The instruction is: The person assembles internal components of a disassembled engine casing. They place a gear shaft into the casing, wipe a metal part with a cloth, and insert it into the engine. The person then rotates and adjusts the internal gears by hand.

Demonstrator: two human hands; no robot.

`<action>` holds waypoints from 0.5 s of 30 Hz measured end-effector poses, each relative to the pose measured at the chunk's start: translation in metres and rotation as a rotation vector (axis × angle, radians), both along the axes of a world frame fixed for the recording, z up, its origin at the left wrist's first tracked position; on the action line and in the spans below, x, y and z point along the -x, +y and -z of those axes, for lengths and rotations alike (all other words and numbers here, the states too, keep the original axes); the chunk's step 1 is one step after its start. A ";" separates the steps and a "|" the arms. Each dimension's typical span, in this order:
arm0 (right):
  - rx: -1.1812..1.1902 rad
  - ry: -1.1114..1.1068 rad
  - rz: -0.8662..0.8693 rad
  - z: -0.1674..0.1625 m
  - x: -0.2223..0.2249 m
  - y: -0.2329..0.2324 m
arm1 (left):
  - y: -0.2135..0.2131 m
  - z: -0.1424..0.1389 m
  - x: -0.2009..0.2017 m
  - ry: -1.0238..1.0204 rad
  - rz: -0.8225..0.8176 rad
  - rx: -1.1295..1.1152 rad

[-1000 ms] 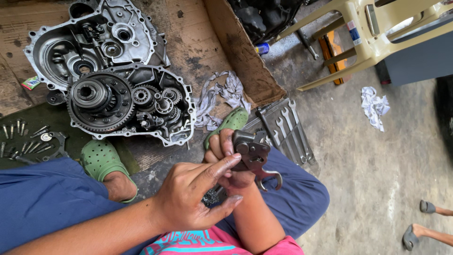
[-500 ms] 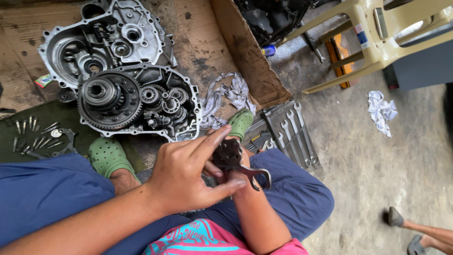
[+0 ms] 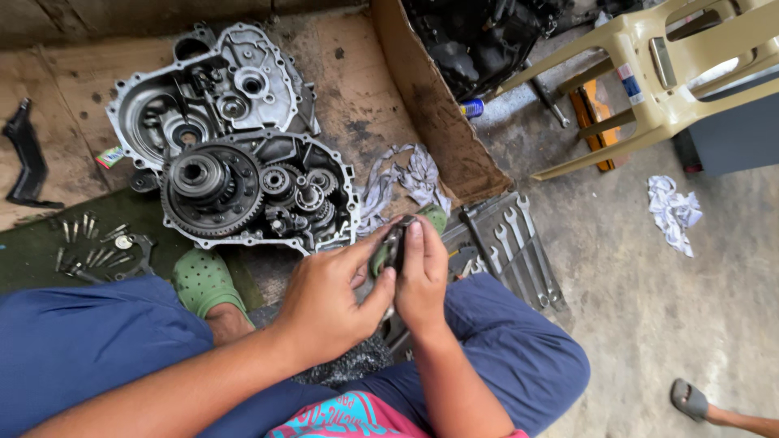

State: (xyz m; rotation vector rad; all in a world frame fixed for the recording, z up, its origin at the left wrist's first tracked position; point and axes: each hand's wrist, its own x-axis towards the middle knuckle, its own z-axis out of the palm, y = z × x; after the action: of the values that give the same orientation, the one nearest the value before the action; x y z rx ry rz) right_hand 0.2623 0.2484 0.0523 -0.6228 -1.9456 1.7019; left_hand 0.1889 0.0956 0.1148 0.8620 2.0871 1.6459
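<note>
**Both hands closed on a small dark metal part, held above the lap**

- Cardboard sheet [image 3: 357, 105], brown and stained, covers the floor from 9 to 12 o'clock; concrete floor [image 3: 649, 324] takes the 3 to 5 o'clock side.
- Person's legs in blue shorts [image 3: 89, 349] fill the 6 to 9 o'clock edge; a green clog [image 3: 201, 280] sits at about 8 o'clock from the hands.
- Beige plastic chair [image 3: 673, 73] at 1 to 2 o'clock.
- Empty gearbox housing [image 3: 215, 93], bare aluminium, at 11 o'clock. Just below and touching it, the open gearbox half [image 3: 260, 195] with large ring gear and smaller gear clusters showing.
- Row of spanners [image 3: 511, 243] laid out at 3 o'clock from the hands, near them.
- Crumpled grey rag [image 3: 406, 174] at 12 o'clock from the hands; white rag [image 3: 673, 211] well apart at 3 o'clock.
- Loose bolts [image 3: 89, 243] on a dark green mat at 9 o'clock.
- Another person's sandalled foot [image 3: 690, 399] at 4 o'clock, bottom edge.
- Left hand [image 3: 329, 296]: fingers curled, thumb and forefinger pinched on the near side of the part.
- Right hand [image 3: 422, 280]: fingers straight and pressed together along the far side of the part.
- Small dark metal part [image 3: 394, 243]: centre frame, clamped between both hands, over the knees, at 5 o'clock from the open gearbox half. Shape mostly hidden by fingers.
</note>
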 end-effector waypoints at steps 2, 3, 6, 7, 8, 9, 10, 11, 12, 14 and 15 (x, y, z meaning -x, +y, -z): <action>-0.319 -0.024 0.003 -0.008 0.006 0.001 | 0.004 0.009 0.005 -0.102 0.006 0.044; -0.350 -0.048 0.007 -0.012 0.009 0.002 | 0.006 0.014 0.008 -0.128 0.047 0.109; -0.507 -0.082 -0.017 -0.030 0.013 0.005 | 0.014 0.029 0.013 -0.179 0.138 0.189; -0.602 -0.058 -0.049 -0.037 0.014 0.008 | 0.015 0.033 0.014 -0.168 0.151 0.139; -0.700 -0.028 -0.082 -0.044 0.016 0.012 | 0.017 0.036 0.015 -0.153 0.162 0.086; -0.744 -0.034 -0.132 -0.052 0.018 0.016 | 0.019 0.038 0.016 -0.158 0.165 0.081; -0.782 -0.051 -0.186 -0.059 0.019 0.022 | 0.019 0.039 0.017 -0.174 0.168 0.080; -0.816 -0.072 -0.241 -0.065 0.018 0.026 | 0.019 0.039 0.018 -0.195 0.173 0.083; -0.757 -0.116 -0.288 -0.071 0.018 0.030 | 0.018 0.038 0.019 -0.186 0.197 0.095; -0.640 -0.200 -0.381 -0.076 0.016 0.035 | 0.016 0.035 0.020 -0.166 0.246 0.118; -0.592 -0.180 -0.377 -0.075 0.015 0.035 | 0.015 0.033 0.019 -0.140 0.240 0.105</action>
State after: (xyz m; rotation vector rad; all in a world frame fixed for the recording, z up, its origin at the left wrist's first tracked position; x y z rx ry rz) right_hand 0.2471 0.2829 0.1275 -0.1978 -2.6634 1.1727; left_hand 0.1697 0.1108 0.0814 0.8959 1.8763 1.4178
